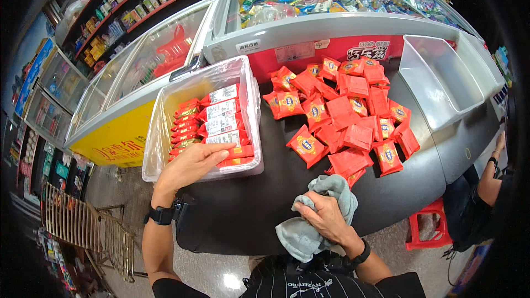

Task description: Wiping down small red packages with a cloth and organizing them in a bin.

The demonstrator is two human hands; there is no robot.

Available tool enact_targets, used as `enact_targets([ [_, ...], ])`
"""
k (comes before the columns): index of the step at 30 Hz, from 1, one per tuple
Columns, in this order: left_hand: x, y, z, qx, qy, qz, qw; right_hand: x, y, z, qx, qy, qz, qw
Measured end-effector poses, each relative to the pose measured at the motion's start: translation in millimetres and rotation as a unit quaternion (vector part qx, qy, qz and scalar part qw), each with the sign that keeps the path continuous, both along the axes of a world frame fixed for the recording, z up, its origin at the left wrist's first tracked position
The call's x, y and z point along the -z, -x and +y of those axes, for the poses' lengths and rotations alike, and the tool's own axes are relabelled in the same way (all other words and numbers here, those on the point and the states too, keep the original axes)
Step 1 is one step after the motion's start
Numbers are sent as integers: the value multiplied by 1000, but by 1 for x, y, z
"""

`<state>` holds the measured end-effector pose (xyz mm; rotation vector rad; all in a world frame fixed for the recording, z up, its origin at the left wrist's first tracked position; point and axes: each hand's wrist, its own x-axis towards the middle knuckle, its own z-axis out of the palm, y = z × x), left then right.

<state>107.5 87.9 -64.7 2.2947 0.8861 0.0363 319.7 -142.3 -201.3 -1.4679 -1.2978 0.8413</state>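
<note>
Over on the left, the chest freezer with the yellow front (113,146) has something red and basket-like (175,44) behind its glass. Right beside it, on the black table (237,209), stands a translucent bin (253,105) with a plastic liner showing at its rim. Inside are two rows of packets: a left row (185,127) stacked close, red with touches of gold, and a right row (221,111) lying with white label panels up.

The left hand (193,163) is over the near end of that bin, index finger stretched across the right row. From where I stand the other fingers are tucked out of sight, so I can't tell whether they grip anything.

The right hand (322,218) is closed firmly around a bunched grey cloth (343,190) at the table's near side. I'd judge the step in hand to be wiping and filling the bin; the next move seems to call for taking another packet from the loose pile of red packets (343,111), heaped just beyond the cloth.

To the right of the pile sits a second translucent bin (439,77), tilted a little, its bottom showing through.
</note>
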Motion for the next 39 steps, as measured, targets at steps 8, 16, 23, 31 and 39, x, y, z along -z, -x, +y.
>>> enact_targets([
  [8,-14,-18,-58,-45,-326,-104,939,-8,2,-3,0,27,19,999],
  [16,68,-97,-114,125,-170,-199,957,-5,5,-6,61,36,71,995],
  [23,133,-151,-77,45,-257,-84,962,4,0,-13,109,-20,115,987],
  [31,132,-138,-79,-17,-273,-101,957,2,2,-12,81,-47,75,993],
  [39,103,-39,-145,-53,-118,-78,989,11,6,-11,90,-65,101,989],
])
